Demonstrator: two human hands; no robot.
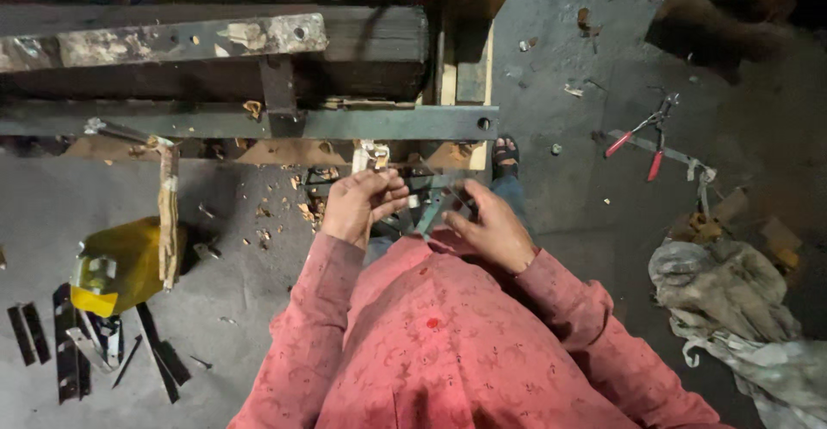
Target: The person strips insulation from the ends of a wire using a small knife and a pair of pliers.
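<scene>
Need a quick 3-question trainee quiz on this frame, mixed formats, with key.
1. True or false: the pliers with red handles are in the right hand.
2. What does the left hand hold? A) a small pale metal piece B) a hammer C) the yellow bag
3. Fill in: the yellow bag lies on the floor to the person's ____ side.

Key: 1 false, they lie on the floor off to the right, away from both hands. 2 A, the metal piece sticks up from the fingers. 3 left.
</scene>
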